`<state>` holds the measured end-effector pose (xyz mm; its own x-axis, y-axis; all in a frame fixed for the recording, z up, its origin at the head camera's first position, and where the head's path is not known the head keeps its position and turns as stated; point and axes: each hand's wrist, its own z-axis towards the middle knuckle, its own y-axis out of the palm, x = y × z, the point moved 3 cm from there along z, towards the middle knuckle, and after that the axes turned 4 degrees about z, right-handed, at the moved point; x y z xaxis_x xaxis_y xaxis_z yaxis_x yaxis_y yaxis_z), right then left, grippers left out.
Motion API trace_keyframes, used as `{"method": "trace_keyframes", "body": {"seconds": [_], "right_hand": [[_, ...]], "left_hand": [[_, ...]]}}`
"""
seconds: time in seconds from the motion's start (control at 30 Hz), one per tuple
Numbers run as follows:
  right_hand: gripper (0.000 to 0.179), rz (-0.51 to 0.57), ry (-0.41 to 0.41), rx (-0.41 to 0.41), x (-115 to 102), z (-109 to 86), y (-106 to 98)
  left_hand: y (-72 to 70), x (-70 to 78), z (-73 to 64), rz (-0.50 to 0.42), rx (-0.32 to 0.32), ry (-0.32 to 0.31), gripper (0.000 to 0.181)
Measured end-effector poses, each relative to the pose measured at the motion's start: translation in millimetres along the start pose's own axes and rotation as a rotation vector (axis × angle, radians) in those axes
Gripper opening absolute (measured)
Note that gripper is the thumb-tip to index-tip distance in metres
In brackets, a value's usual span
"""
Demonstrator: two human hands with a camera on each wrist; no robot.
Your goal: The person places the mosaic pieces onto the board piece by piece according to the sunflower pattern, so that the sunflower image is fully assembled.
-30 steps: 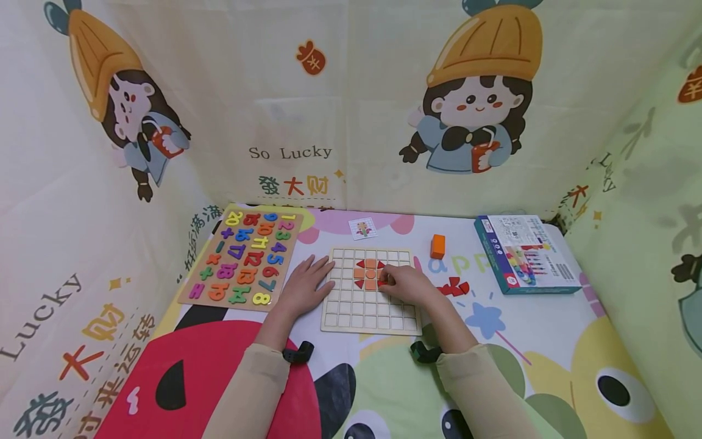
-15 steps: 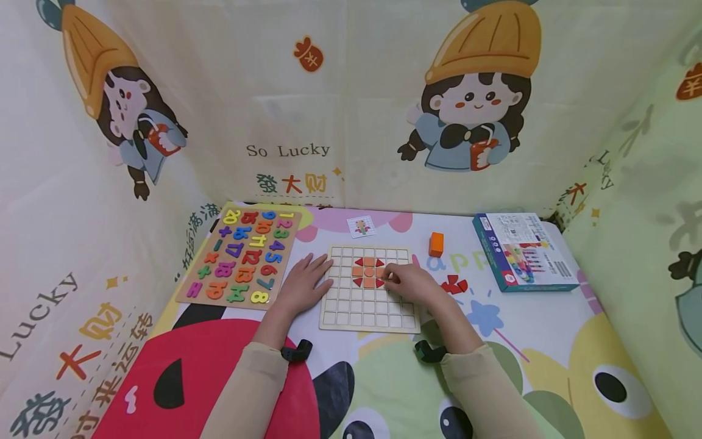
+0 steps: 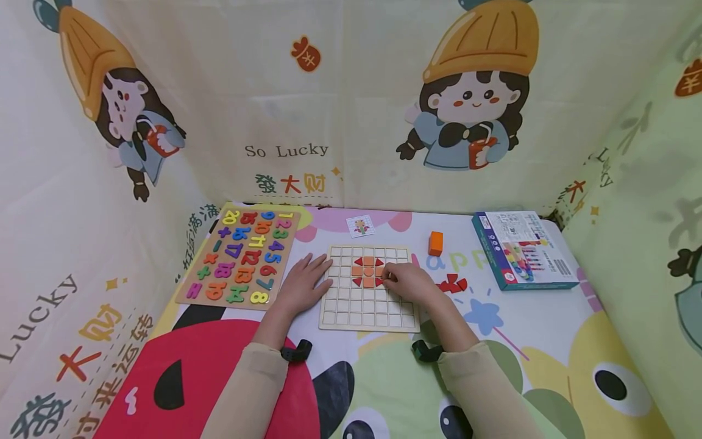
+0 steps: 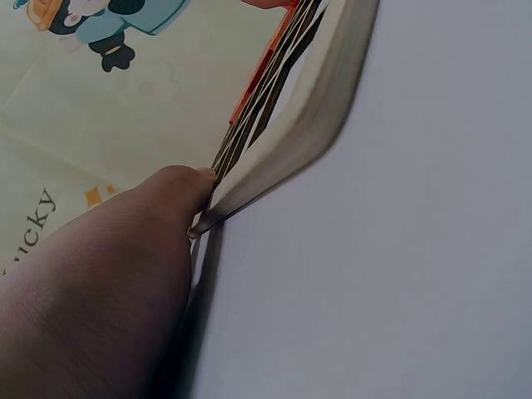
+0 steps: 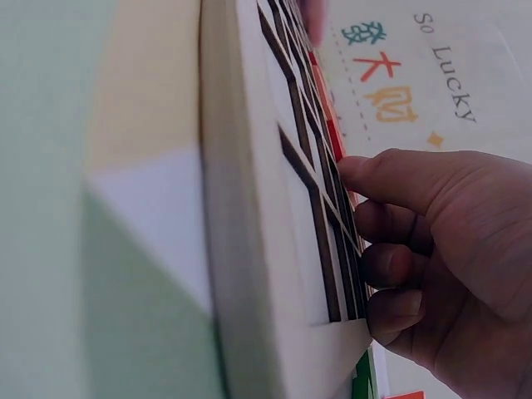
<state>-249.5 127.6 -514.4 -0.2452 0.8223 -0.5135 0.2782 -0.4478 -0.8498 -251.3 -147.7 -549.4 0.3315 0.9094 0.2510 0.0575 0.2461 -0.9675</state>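
Observation:
A pale wooden grid board (image 3: pixel 342 314) lies in front of me. On it orange square tiles (image 3: pixel 368 261) form a cross, with a red triangular tile (image 3: pixel 358 282) at each corner. My left hand (image 3: pixel 301 281) rests at the board's left edge, fingers extended; in the left wrist view its thumb (image 4: pixel 187 187) touches the rim. My right hand (image 3: pixel 408 281) is at the right side of the cross, fingers bent and their tips down at the board. The right wrist view shows the thumb tip (image 5: pixel 356 173) beside the tiles; whether a tile sits between the fingertips is hidden.
Loose red tiles (image 3: pixel 453 284) lie right of the board, partly behind the right hand. An orange block (image 3: pixel 436 243) stands behind them. A boxed set (image 3: pixel 540 274) is at the right, a small picture card (image 3: pixel 360 226) at the back, a number puzzle board (image 3: pixel 197 299) at the left.
My right hand has shifted slightly to the right, showing more of the red triangle at the cross's lower right corner. The left hand stays on the board's edge.

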Motion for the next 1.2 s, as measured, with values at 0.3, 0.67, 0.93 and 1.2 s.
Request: {"method": "trace_keyframes", "body": {"seconds": [0.3, 0.67, 0.93, 1.2], "right_hand": [[0.008, 0.090, 0.051, -0.005, 13.5, -10.3, -17.6], [0.016, 0.152, 0.093, -0.037, 62.6, -48.6, -56.3], [0.018, 0.166, 0.084, -0.066, 85.1, -62.4, -57.3], [0.023, 0.168, 0.063, -0.069, 84.0, -59.4, -49.7]], "left_hand": [[-0.5, 1.1, -0.3, 0.001, -0.002, -0.004, 0.062], [0.2, 0.9, 0.0, 0.006, 0.002, -0.001, 0.062], [0.7, 0.3, -0.5, 0.005, -0.002, -0.005, 0.062], [1.1, 1.0, 0.0, -0.001, -0.008, -0.006, 0.062]]}}
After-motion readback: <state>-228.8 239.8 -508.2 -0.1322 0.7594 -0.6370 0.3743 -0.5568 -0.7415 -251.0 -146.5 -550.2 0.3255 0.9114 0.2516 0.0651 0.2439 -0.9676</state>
